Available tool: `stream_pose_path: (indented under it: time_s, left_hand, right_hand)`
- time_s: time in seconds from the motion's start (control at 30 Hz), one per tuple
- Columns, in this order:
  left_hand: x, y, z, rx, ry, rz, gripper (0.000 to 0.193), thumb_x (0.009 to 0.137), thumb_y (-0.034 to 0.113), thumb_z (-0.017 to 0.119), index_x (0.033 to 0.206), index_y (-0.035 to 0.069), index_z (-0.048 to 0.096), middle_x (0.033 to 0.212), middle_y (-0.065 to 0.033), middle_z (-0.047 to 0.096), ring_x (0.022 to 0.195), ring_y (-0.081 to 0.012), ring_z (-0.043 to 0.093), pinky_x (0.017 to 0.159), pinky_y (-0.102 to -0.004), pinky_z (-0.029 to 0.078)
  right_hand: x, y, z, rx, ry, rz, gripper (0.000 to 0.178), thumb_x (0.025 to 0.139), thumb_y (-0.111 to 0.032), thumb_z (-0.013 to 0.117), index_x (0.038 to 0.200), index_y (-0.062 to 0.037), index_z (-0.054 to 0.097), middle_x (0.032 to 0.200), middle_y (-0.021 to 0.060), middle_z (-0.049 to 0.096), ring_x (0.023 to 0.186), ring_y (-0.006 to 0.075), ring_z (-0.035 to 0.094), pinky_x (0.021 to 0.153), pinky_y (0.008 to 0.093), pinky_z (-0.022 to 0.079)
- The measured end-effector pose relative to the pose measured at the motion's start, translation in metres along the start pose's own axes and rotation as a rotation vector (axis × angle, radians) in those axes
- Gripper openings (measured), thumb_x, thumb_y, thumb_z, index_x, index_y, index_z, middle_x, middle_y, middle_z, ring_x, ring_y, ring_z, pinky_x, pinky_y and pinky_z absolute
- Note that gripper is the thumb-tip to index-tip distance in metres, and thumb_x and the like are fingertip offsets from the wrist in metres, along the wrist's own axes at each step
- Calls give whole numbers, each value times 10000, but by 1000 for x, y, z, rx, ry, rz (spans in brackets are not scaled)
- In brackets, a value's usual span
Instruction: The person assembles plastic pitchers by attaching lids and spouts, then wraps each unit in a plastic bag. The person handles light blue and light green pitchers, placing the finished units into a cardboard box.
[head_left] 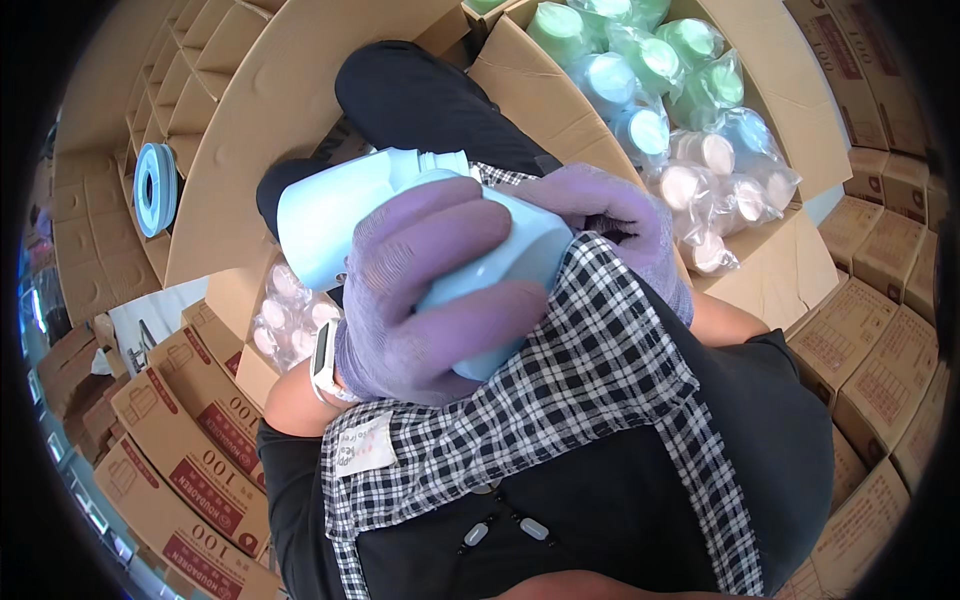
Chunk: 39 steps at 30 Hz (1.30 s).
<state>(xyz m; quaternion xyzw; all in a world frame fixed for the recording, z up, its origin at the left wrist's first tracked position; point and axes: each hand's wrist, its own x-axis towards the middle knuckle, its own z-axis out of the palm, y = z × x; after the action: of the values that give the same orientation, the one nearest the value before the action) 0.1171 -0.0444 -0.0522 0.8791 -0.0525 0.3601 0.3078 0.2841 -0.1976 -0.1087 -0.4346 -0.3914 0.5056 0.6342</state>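
Note:
Both my hands wear purple knit gloves and are held close together in front of my chest. My left hand [430,290] wraps its fingers over a glossy light blue faceted bottle [530,245]. Beyond those fingers, a second, paler blue bottle [320,220] lies on its side, its narrower neck pointing right. What supports this second bottle is partly hidden by my left hand. At the right end of the faceted bottle, my right hand [620,215] is curled with its thumb side against the bottle. Some of its fingertips are out of sight.
A carton [790,240] at the upper right holds bagged green, blue and pale pink cups. On the left stands a carton with cardboard dividers [215,55] and a stack of blue rings [155,190]. Bagged items [285,310] sit by my left wrist. Stacked boxes [170,480] flank both sides.

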Motion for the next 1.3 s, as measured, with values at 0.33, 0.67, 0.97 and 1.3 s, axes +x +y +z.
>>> stream_pose_path:
  time_s: [0.33, 0.67, 0.97, 1.3]
  left_hand:
    - [-26, -11, 27, 254, 389, 127, 544, 679, 193, 877, 1079, 267, 515, 1144, -155, 584, 910, -328, 649, 668, -398, 549]
    - [-16, -8, 57, 417, 662, 31, 621, 617, 25, 862, 985, 281, 433, 967, -56, 496, 784, -225, 578, 589, -357, 444]
    - [-18, -8, 41, 366, 442, 70, 591, 657, 29, 829, 979, 297, 412, 972, -57, 501, 774, -227, 586, 594, -374, 501]
    - [-29, -13, 54, 402, 556, 89, 471, 771, 191, 820, 1010, 259, 420, 1037, -125, 520, 852, -334, 617, 690, -434, 526]
  right_hand:
    - [11, -22, 18, -146, -28, -20, 635, 987, -483, 647, 1391, 6, 619, 1294, 113, 606, 1211, 245, 603, 1036, 365, 481]
    - [17, -23, 6, -301, -110, -123, 517, 997, -388, 605, 1377, -41, 655, 1224, 131, 657, 1157, 262, 604, 998, 364, 483]
    - [20, -10, 9, -322, 104, -307, 494, 1014, -464, 571, 1168, -35, 761, 897, 106, 666, 841, 257, 645, 774, 359, 514]
    - [19, -8, 7, -271, -17, -228, 646, 982, -588, 590, 1307, -37, 677, 1124, 128, 647, 1015, 260, 621, 911, 375, 494]
